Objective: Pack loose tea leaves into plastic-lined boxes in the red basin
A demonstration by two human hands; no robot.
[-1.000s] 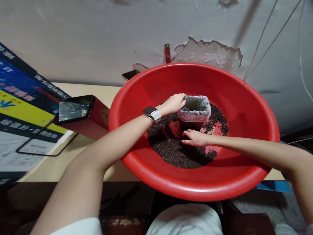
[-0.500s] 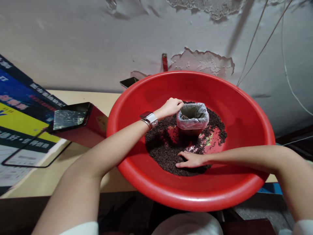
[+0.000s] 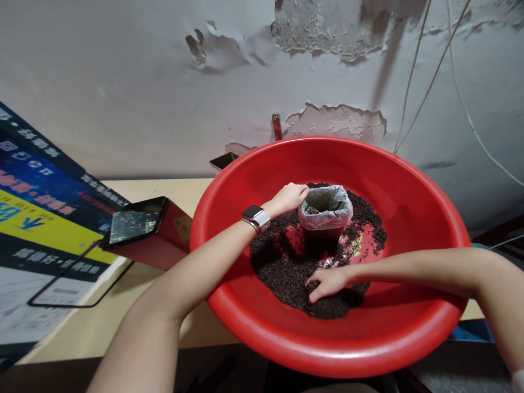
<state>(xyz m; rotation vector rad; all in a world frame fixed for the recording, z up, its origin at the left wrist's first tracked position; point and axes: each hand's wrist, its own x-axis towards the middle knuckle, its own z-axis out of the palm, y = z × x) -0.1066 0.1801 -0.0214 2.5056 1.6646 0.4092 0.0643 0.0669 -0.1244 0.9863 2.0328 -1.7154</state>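
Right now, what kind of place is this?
Probably a plain home or small workshop corner, not a tidy shop. The wall has peeling paint, a big red basin of loose dark tea leaves sits on a wooden table, and a small bag-lined container stands inside.

A basin sits on the table, its near rim overhanging the table's front edge. Loose leaves lie in the basin's bottom, and a bag-lined cup stands upright among them, toward the back. The left hand rests at the cup's left rim; a watch is on that wrist. The right hand lies on the leaves in front of the cup, apart from it. Left of the basin, just beside it, stands a box with a phone on top. Further left lies a poster. A second phone lies behind the basin's left rim, by the wall.
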